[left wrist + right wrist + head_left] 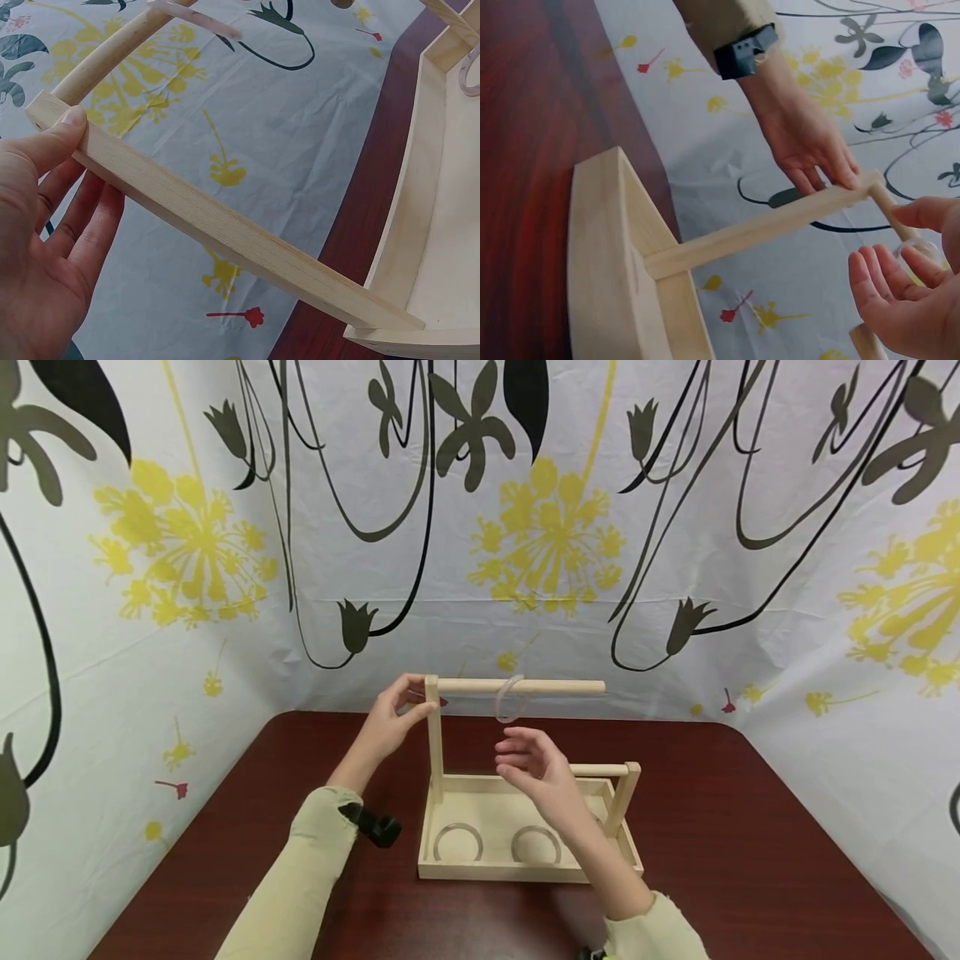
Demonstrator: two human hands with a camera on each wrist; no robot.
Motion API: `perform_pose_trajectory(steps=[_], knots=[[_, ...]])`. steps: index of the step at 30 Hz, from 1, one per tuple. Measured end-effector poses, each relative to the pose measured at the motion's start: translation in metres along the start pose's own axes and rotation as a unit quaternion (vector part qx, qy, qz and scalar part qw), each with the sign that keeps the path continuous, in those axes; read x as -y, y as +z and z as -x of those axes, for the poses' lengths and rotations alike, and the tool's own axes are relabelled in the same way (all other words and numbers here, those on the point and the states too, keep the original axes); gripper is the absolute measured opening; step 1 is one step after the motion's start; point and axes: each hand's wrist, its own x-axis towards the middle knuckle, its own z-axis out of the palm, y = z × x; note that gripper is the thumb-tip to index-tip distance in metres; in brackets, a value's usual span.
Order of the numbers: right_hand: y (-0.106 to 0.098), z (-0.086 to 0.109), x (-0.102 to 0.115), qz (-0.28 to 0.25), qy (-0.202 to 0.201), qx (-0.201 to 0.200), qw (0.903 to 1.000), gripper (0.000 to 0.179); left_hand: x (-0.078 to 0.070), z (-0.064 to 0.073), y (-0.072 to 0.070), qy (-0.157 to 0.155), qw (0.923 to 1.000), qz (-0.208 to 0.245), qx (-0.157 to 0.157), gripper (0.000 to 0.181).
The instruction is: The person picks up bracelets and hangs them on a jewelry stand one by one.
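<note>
A pale wooden rack has a tall post (435,743) at its left, topped by a long horizontal rod (562,687). My left hand (397,714) grips that post near its top; in the left wrist view the thumb lies on the front face with the fingers behind. From the rod hangs a translucent pinkish bangle (498,703). Just below it is my right hand (543,777), fingers loosely bent and palm turned toward the post, holding nothing. Two more bangles lie in the rack's shallow tray (517,872), a left one (459,825) and a middle one (536,827).
A lower rod (600,770) on a short post (624,797) stands at the rack's right, partly hidden behind my right hand. The rack sits on a dark red-brown table (360,893). A white flower-printed cloth (450,577) rises behind and at both sides.
</note>
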Motion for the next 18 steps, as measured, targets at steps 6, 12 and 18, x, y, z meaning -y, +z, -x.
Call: perform_pose_trajectory(steps=[6,12,18], knots=[[0.01,0.004,-0.009,0.017,-0.017,0.039,0.999,0.045,0.001,0.001,0.001,0.002,1.0,-0.003,-0.002,0.032],[0.019,0.007,-0.021,0.024,0.002,0.074,0.997,0.048,0.002,0.002,0.0,-0.001,1.0,-0.004,-0.004,0.032],[0.022,0.008,-0.037,0.045,0.02,0.091,0.9947,0.049,0.001,0.0,0.0,-0.004,1.0,-0.006,-0.002,0.033]])
